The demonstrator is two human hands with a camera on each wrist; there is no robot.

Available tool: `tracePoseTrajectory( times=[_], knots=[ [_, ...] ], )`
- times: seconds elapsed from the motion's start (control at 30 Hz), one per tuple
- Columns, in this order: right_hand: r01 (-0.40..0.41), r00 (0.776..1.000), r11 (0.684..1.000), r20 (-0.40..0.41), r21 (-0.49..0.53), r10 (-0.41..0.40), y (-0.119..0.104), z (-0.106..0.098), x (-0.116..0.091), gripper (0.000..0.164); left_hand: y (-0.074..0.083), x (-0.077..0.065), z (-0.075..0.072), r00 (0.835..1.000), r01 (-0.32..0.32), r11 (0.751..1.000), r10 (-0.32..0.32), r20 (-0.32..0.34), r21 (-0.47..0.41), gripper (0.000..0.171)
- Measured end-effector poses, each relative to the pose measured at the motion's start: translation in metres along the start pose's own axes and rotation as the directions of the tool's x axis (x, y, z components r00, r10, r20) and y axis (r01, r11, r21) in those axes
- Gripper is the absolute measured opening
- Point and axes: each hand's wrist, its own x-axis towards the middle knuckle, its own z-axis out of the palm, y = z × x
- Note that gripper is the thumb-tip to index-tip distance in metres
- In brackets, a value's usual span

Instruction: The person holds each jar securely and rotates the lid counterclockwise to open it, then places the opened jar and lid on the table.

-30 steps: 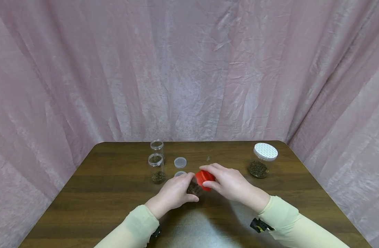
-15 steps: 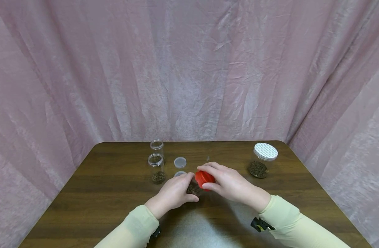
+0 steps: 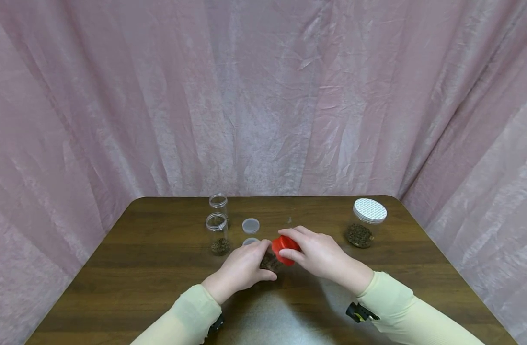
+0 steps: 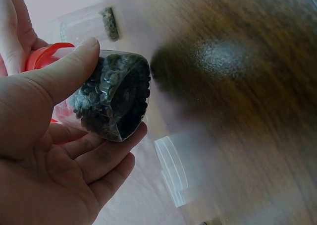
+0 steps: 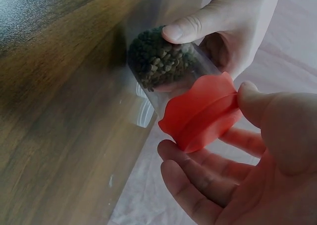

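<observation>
My left hand (image 3: 242,268) holds a clear jar (image 4: 141,61) by its body, thumb on one side and fingers on the other. Dark brown pellets (image 5: 161,59) fill its lower part. The jar is tilted, with its base toward the table in both wrist views. A red scalloped lid (image 5: 203,111) covers its mouth. My right hand (image 3: 317,254) grips this lid between thumb and fingers. From the head, the left hand hides much of the jar.
Two clear jars (image 3: 216,234) with some pellets stand at the left, one behind the other. Close to them lie two translucent lids (image 3: 250,225), the nearer partly hidden by my left hand. A larger white-lidded jar (image 3: 369,211) stands back right on the wooden table (image 3: 168,287).
My right fingers and thumb have shifted slightly around the red lid, and the lid has moved a little with them. The left hand and jar stay in place.
</observation>
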Motion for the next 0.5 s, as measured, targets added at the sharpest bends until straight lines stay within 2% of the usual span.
tracePoseTrajectory(
  times=[0.5],
  knots=[
    [0.096, 0.995, 0.995, -0.006, 0.026, -0.096, 0.0046, -0.0002, -0.0019, 0.047, 0.0005, -0.0008, -0.0013, 1.000, -0.002, 1.000, 0.002, 0.001, -0.009, 0.059]
  ],
)
